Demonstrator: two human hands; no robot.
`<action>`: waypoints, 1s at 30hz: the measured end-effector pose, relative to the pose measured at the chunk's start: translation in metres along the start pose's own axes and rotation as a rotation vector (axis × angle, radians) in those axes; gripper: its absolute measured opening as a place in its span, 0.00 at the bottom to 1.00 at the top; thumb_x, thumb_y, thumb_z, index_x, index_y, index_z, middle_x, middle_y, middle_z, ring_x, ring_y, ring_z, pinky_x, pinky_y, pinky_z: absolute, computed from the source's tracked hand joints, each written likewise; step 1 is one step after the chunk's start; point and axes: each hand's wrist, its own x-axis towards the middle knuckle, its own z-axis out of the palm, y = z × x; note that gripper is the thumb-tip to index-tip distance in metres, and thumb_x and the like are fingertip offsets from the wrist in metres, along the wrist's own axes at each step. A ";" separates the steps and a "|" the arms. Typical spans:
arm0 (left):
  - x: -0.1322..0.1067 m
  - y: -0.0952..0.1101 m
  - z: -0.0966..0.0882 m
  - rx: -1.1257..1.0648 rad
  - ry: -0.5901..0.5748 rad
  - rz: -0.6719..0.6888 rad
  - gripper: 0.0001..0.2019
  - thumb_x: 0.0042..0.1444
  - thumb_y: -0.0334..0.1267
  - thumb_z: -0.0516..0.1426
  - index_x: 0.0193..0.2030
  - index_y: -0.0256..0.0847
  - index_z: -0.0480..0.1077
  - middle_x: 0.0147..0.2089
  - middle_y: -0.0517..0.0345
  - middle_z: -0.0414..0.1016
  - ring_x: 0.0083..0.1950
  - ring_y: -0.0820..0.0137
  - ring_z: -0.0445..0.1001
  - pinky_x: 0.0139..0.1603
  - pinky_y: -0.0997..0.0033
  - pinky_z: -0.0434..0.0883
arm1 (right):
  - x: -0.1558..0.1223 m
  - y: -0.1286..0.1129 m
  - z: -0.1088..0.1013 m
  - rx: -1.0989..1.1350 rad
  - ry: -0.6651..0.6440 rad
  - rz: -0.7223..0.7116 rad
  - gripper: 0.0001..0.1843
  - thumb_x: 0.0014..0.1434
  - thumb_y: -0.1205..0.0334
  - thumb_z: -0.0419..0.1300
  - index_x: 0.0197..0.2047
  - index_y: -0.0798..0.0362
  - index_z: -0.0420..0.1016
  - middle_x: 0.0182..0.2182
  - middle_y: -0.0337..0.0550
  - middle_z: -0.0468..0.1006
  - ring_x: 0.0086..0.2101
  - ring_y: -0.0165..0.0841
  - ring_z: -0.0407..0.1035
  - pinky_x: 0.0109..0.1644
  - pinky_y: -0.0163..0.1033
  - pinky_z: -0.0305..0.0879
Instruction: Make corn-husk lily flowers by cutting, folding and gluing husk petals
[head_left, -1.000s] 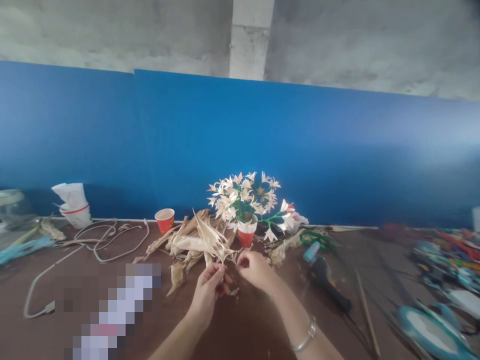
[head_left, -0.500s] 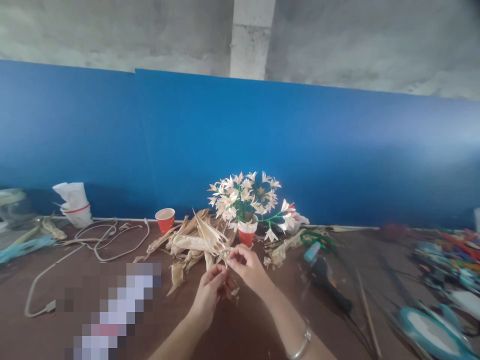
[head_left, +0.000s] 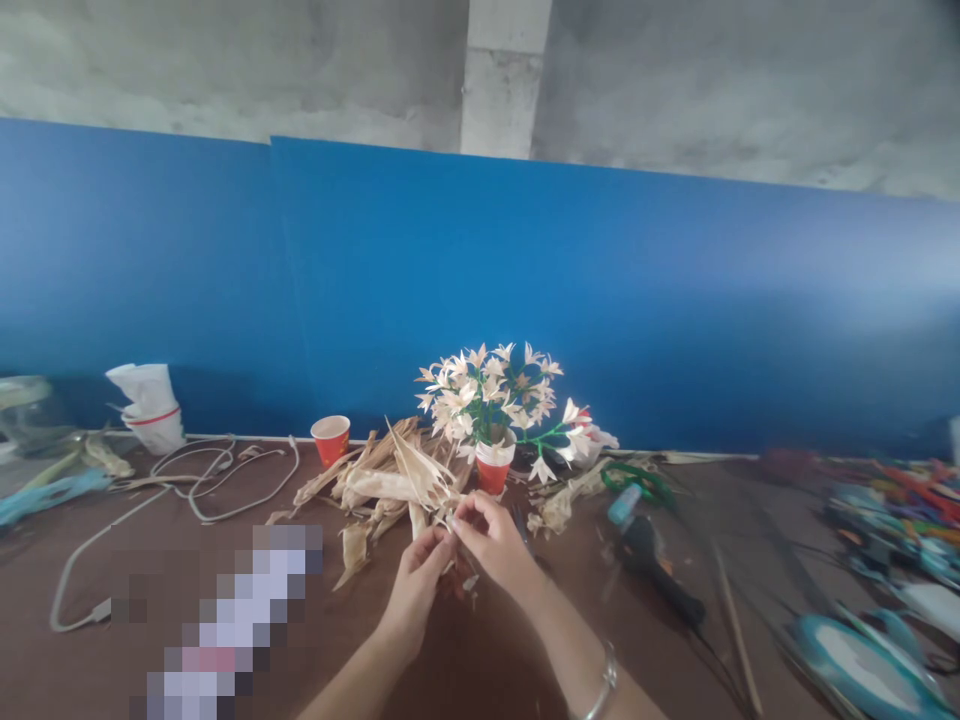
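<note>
My left hand (head_left: 421, 578) and my right hand (head_left: 495, 545) meet at the front of the husk pile, with thumbs and fingers pinched close together. A small pale piece, looking like dried husk (head_left: 451, 517), shows at their fingertips; most of it is hidden. A small scrap hangs below the fingers. Just beyond lies the pile of dried corn husks (head_left: 386, 487). Behind my right hand stands a red and white paper cup (head_left: 494, 468) holding white handmade flowers (head_left: 491, 385) on green stems.
Left stand a red paper cup (head_left: 331, 440), a looped white cable (head_left: 196, 495) and a white cup stuffed with paper (head_left: 155, 428). Right lie a black hot-glue gun (head_left: 660, 572), a thin stick (head_left: 735, 630), a teal-rimmed disc (head_left: 862, 665) and coloured clutter. A blue panel (head_left: 480, 260) closes the back.
My right hand has shifted slightly down, and its fingertips have come closer to my left fingertips. My left fingers have curled tighter. The other things have stayed put.
</note>
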 end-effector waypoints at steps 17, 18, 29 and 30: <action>0.000 0.001 0.001 0.064 0.074 0.037 0.17 0.45 0.51 0.60 0.25 0.38 0.63 0.16 0.68 0.63 0.15 0.80 0.60 0.17 0.81 0.55 | 0.000 -0.008 -0.001 0.049 -0.001 -0.020 0.03 0.50 0.70 0.55 0.27 0.53 0.68 0.27 0.36 0.69 0.29 0.28 0.64 0.36 0.33 0.61; 0.000 0.001 0.001 0.076 0.075 0.044 0.17 0.45 0.51 0.60 0.24 0.38 0.63 0.16 0.68 0.62 0.15 0.80 0.60 0.17 0.81 0.55 | 0.000 -0.009 -0.001 0.051 -0.004 -0.023 0.03 0.50 0.70 0.55 0.27 0.53 0.68 0.27 0.36 0.69 0.29 0.28 0.64 0.36 0.33 0.61; 0.000 -0.001 -0.005 0.160 0.069 0.149 0.14 0.49 0.47 0.58 0.26 0.37 0.67 0.19 0.65 0.64 0.20 0.78 0.61 0.22 0.79 0.59 | 0.001 -0.015 -0.008 0.112 -0.044 -0.024 0.04 0.48 0.71 0.57 0.28 0.54 0.71 0.29 0.39 0.71 0.32 0.30 0.66 0.38 0.34 0.62; 0.000 0.000 -0.005 0.167 0.069 0.165 0.13 0.49 0.47 0.58 0.26 0.37 0.67 0.20 0.65 0.65 0.20 0.78 0.61 0.22 0.79 0.59 | 0.001 -0.016 -0.009 0.145 -0.052 -0.005 0.05 0.48 0.70 0.57 0.30 0.54 0.71 0.29 0.39 0.71 0.32 0.30 0.66 0.37 0.34 0.62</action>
